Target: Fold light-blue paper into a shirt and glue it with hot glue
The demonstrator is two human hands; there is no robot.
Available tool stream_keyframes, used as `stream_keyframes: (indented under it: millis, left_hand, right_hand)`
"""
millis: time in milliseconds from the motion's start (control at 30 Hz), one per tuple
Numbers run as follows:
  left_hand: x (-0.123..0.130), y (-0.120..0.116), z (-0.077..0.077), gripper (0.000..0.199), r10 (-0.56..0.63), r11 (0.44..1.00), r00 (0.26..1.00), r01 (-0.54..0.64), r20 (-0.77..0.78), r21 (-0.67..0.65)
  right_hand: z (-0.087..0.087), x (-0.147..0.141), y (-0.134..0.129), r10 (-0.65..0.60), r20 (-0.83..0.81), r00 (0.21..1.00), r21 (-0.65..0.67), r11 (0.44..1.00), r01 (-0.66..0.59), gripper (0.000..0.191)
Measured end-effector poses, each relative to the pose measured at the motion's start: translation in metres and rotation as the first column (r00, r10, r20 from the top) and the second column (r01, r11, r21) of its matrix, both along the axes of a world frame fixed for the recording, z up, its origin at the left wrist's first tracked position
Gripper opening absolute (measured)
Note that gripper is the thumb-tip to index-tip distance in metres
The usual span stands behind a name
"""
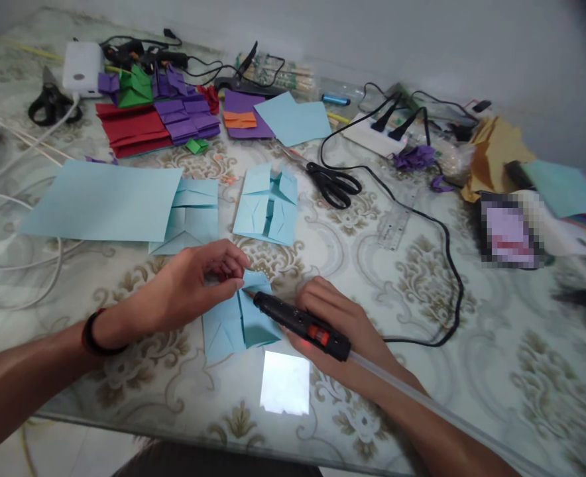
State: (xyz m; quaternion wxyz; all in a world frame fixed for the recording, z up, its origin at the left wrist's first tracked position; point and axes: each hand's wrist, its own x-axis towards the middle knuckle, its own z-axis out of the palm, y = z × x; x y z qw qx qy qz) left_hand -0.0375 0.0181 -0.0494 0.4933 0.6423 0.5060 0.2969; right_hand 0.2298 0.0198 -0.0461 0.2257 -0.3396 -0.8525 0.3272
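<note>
Two folded light-blue paper panels (252,215) look finished, one flat light-blue paper sheet (109,202) unfolded, while on the floral-patterned bench (476,377) the left hand (206,281) pinches a third folded light-blue panel (223,324) between its fingers and the right hand (330,311) grips a black plastic glue gun (297,323), its gluing apparently incomplete.

A pale-grey wall (422,40) is stretching across the top of the frame, and a glossy pale table with brown-and-grey floral scrolls (335,248) is filling the middle. Light-coloured flooring (69,447) is showing lower left; squarish white glare (286,384) is gleaming lower centre.
</note>
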Motion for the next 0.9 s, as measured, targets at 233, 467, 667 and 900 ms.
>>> stream_keyframes:
  millis: [233,467,667,900]
  left_hand:
    - [0.0014,0.0014,0.0036,0.016,0.009,1.0,1.0,-0.008,0.024,-0.023]
    - [0.0017,0.0007,0.0042,0.015,0.016,0.999,0.999,-0.015,0.048,-0.036]
    - [0.0021,0.0014,0.0049,0.015,0.032,0.999,0.999,-0.031,0.039,-0.042]
    - [0.0031,0.0012,0.0046,0.017,0.039,0.998,0.997,-0.035,0.062,-0.056]
  right_hand:
    - [-0.0008,0.0006,0.001,0.008,0.008,1.0,-0.01,1.0,-0.007,0.022]
    - [0.0005,0.0003,0.0017,-0.004,0.001,1.0,-0.013,1.0,0.004,0.023]
    - [0.0006,0.0012,0.002,-0.013,-0.014,1.0,-0.013,1.0,0.013,0.026]
    - [0.0053,0.0058,0.0043,-0.059,-0.019,0.998,-0.003,0.998,0.059,0.024]
